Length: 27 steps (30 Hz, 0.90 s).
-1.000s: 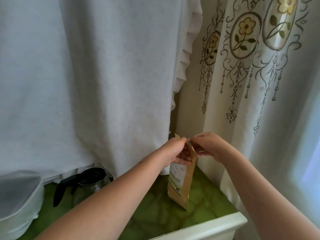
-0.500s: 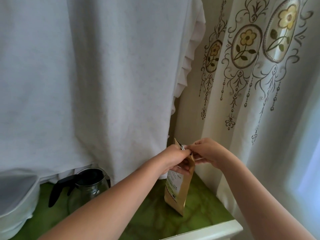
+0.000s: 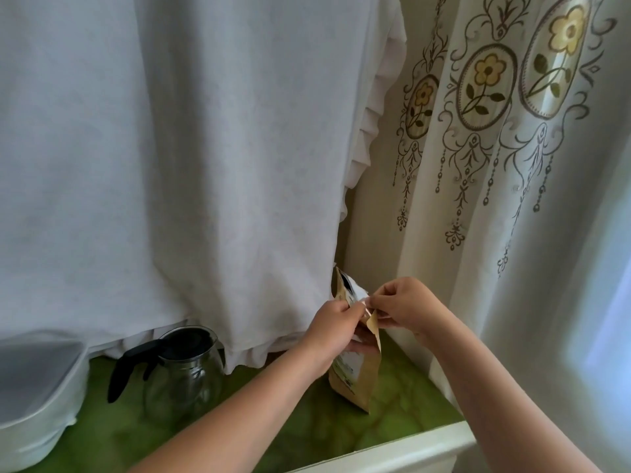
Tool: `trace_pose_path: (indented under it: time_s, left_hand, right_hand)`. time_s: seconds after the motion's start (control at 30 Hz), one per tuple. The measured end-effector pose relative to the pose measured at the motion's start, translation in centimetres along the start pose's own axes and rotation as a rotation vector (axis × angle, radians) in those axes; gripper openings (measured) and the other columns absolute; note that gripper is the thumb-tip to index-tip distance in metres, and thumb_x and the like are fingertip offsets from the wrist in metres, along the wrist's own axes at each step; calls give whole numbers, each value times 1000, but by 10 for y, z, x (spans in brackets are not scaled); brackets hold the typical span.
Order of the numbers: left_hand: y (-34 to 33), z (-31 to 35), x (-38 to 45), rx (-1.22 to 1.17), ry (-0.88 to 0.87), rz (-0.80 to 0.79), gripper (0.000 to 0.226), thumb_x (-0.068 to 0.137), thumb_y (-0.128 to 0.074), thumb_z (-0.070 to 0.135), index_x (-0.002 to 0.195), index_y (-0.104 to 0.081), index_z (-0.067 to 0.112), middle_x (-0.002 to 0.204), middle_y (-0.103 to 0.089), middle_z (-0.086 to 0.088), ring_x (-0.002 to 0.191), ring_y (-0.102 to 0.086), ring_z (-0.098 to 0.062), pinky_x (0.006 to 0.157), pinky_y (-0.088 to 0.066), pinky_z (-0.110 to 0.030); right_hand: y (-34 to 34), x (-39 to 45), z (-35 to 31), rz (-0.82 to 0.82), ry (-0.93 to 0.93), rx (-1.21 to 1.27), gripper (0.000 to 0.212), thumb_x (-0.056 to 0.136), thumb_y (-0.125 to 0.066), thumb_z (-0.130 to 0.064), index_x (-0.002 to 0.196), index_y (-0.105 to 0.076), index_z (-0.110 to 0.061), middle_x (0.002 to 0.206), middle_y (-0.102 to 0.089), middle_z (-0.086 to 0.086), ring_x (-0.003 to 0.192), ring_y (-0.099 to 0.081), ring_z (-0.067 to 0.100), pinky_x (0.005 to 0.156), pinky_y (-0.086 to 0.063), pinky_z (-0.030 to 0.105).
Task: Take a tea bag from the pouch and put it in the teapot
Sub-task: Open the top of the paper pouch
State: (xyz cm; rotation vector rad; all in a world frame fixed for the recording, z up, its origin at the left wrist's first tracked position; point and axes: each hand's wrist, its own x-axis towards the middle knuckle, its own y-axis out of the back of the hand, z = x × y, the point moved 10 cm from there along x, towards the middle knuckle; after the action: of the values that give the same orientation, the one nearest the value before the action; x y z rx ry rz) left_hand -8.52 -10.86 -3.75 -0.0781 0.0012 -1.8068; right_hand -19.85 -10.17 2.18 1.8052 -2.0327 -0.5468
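A green, marbled counter [image 3: 191, 438] with a pale raised edge at its near right corner carries everything here. Behind it hangs a plain white cloth [image 3: 170, 148] whose frilled hem drapes down onto the counter's back; to the right hangs a cream curtain [image 3: 512, 165] embroidered with yellow flowers in ovals and brown scrollwork, with a strip of beige wall showing between the two. Bluish daylight glows through the curtain at the far right. A brown paper pouch [image 3: 358, 377] stands upright near the counter's right end, its top pulled open so the silvery lining shows. The left hand [image 3: 336, 322] pinches the near lip of the pouch, its grip closed on the paper, and the right hand [image 3: 403, 307] pinches the opposite lip, its grip likewise closed on the pouch; the two meet just above the opening. No tea bag can be made out, any being hidden inside the pouch. A glass teapot [image 3: 184, 373] with a black handle and an open dark mouth stands on the counter well left of the pouch, partly under the cloth's hem. At the far left edge sits a white lidded tub [image 3: 37, 397].
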Motion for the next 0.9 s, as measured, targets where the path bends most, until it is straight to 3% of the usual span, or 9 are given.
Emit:
trace_pose_path:
  time_s: [0.1, 0.23, 0.33, 0.5, 0.67, 0.77, 0.9]
  left_hand:
    - [5, -7, -8, -9, -3, 23, 36, 103, -45, 29, 108, -68, 1, 88, -73, -10, 84, -73, -22, 75, -65, -38]
    - [13, -17, -18, -38, -15, 87, 31, 102, -45, 25, 109, -68, 4, 93, -73, -12, 84, -73, -21, 73, -65, -35]
    - [19, -21, -25, -71, -27, 152, 31, 102, -44, 20, 109, -68, 2, 99, -74, -18, 87, -73, -21, 71, -65, -33]
    - [28, -21, -39, -97, -41, 243, 26, 103, -45, 16, 91, -65, 5, 81, -72, -6, 75, -72, -14, 60, -61, -25]
    - [44, -19, -52, 41, -69, 394, 46, 89, -50, 34, 92, -63, -10, 91, -71, -28, 88, -71, -41, 77, -61, -60]
    - [50, -18, -63, 103, -88, 445, 42, 90, -52, 30, 87, -63, -11, 88, -70, -29, 79, -72, -36, 66, -62, -57]
    - [61, -10, -81, 246, -172, 540, 36, 87, -53, 27, 67, -55, -3, 71, -65, -23, 69, -70, -37, 58, -60, -57]
  right_hand:
    - [-4, -9, 6, 17, 7, 70, 14, 89, -67, -11, 81, -70, -1, 76, -76, 10, 60, -74, 14, 53, -57, 21]
    - [-14, -16, 19, 24, 12, 229, 15, 88, -67, -10, 79, -70, 1, 76, -75, 13, 68, -74, 20, 67, -62, 31]
    - [-17, -19, 28, 79, 30, 310, 18, 89, -66, -10, 75, -69, 0, 63, -71, 7, 57, -70, 17, 61, -59, 28]
    - [-14, -27, 38, 213, 58, 367, 20, 89, -65, -12, 72, -68, -2, 63, -68, 9, 61, -68, 21, 57, -55, 26]
    - [0, -48, 30, 378, 149, 141, 19, 86, -63, -14, 70, -69, -7, 68, -73, 8, 57, -70, 4, 47, -47, 12]
    - [4, -66, 20, 442, 207, -9, 19, 86, -62, -12, 69, -67, -4, 62, -69, 4, 48, -60, -12, 41, -39, 9]
    - [6, -88, 14, 557, 267, -135, 22, 82, -63, -12, 62, -60, -3, 55, -61, 9, 46, -49, 12, 44, -36, 23]
